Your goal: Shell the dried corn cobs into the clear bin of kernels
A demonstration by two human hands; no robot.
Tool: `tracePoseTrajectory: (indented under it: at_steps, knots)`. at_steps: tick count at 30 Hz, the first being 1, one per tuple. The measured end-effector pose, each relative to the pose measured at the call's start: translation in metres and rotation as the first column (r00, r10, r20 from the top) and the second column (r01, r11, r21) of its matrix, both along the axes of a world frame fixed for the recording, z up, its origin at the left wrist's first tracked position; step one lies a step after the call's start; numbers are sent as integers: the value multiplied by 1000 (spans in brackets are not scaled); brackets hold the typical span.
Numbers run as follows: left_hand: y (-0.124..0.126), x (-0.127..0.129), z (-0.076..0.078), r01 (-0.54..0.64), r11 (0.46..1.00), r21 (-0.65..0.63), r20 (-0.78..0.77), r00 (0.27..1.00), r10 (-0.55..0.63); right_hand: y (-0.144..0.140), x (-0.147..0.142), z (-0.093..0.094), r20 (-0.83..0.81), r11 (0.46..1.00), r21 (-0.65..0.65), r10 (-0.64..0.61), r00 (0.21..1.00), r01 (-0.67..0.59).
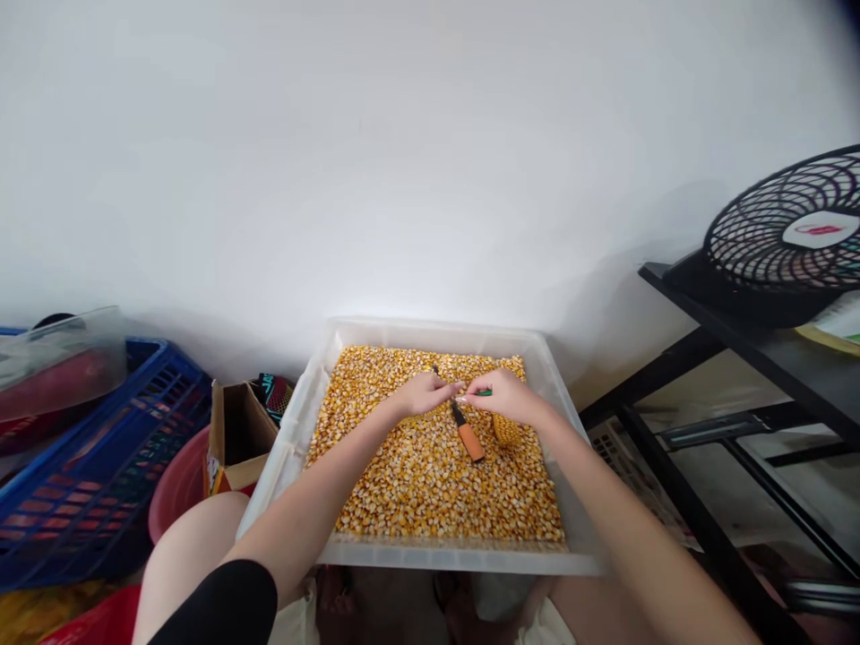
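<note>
Bright, even light on the plain white wall [403, 134], w/ a soft shadow toward the black round fan [793, 233]. Wide-angle bend at edges; top-right corner dark.

Looks like a spare corner of somebody's home, not a workshop: plain white wall [403, 161], a blue crate [100, 457] and cardboard box [235, 430] on the floor, a fan [793, 233] on a black shelf [772, 349].

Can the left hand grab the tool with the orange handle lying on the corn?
Probably yes. The left hand hovers right beside the orange-handled tool, which lies bare on the yellow corn kernels in the clear plastic tray. Nothing covers it; the right hand sits close by.
</note>
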State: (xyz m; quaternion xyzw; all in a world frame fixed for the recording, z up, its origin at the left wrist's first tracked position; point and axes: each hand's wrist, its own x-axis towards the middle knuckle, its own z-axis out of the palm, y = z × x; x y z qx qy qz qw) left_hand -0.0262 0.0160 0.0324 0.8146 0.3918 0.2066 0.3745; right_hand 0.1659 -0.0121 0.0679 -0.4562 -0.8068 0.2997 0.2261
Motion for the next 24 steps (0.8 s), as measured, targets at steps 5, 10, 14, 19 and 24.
tracePoseTrajectory:
  at_steps: [5, 10, 14, 19, 24]
  knots:
    - [-7, 16, -13, 138, 985, 100, -272, 957, -106, -9, 9, -21, 90, 986, -160, 71, 993, -56]
    - [-4, 18, -17, 166, 981, 100, -394, 912, -114, -13, 13, -19, 90, 983, -181, 59, 994, -42]
    - [-1, 16, -10, 120, 990, 76, -366, 927, -85, -14, 15, -12, 72, 993, -114, -9, 997, 18]
    - [0, 15, -6, 62, 997, 54, -367, 929, -38, -16, 15, -10, 126, 998, -60, -3, 992, 11]
    - [2, 15, -7, 43, 998, 50, -364, 931, -22, -19, 12, -6, 182, 1000, 21, -24, 983, 21]
